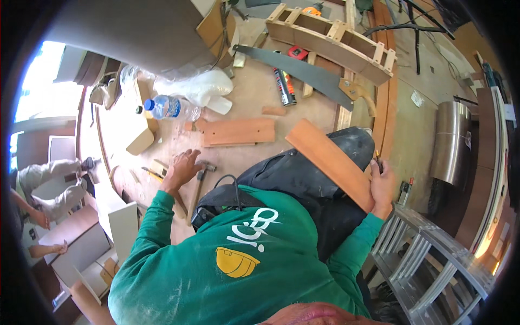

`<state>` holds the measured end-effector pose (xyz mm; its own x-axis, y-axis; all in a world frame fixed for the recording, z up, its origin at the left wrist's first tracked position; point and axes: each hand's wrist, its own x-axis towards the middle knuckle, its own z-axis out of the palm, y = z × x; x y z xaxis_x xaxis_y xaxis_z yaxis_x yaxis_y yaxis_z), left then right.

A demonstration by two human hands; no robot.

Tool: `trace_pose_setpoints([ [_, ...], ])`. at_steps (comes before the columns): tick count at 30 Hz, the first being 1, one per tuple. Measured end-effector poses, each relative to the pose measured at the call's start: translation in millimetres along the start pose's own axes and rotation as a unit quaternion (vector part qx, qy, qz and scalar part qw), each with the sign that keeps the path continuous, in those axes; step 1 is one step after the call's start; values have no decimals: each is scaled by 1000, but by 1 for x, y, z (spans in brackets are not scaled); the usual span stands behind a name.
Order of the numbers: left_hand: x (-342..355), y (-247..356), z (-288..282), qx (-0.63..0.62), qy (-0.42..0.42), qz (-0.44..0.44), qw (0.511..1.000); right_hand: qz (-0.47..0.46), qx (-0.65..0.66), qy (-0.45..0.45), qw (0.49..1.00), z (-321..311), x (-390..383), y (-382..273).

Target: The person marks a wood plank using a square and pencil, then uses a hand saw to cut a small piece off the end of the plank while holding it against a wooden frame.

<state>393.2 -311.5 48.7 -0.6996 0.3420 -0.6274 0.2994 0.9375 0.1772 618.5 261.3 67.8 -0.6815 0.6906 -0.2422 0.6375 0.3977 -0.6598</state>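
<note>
My right hand [382, 185] pinches a slim pencil [377, 156] with its tip upward. The heel of that hand lies against the lower end of a reddish-brown wooden board [329, 162], which slants across my thigh. My left hand [183, 169] hovers over or rests on the worktop with fingers spread, holding nothing. Right beside its fingertips is the head of a hammer [205, 166], the handle running down toward me. Ahead lies another reddish board [238, 132] with small dark holes, partly covering a piece beneath it.
Beyond lie a handsaw [303, 67], a cartridge tube [284, 86], a red tape measure [297, 52] and a slatted wooden frame [336, 40]. A water bottle [172, 108] lies left. An aluminium ladder [428, 254] and metal roll [450, 142] stand right; another person [51, 184] is far left.
</note>
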Motion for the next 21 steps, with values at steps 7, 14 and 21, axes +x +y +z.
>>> trace_pose_setpoints([
  [7, 38, 56, -3, -103, 198, 169, 960, 8, 23, 7, 1000, 4, 2, 3],
  [14, 47, 62, 16, -60, 193, 203, 958, 33, 22, -9, 999, 4, 4, 13],
  [21, 57, 59, 21, -77, 225, 197, 951, 24, 22, -24, 999, 5, 7, 4],
])
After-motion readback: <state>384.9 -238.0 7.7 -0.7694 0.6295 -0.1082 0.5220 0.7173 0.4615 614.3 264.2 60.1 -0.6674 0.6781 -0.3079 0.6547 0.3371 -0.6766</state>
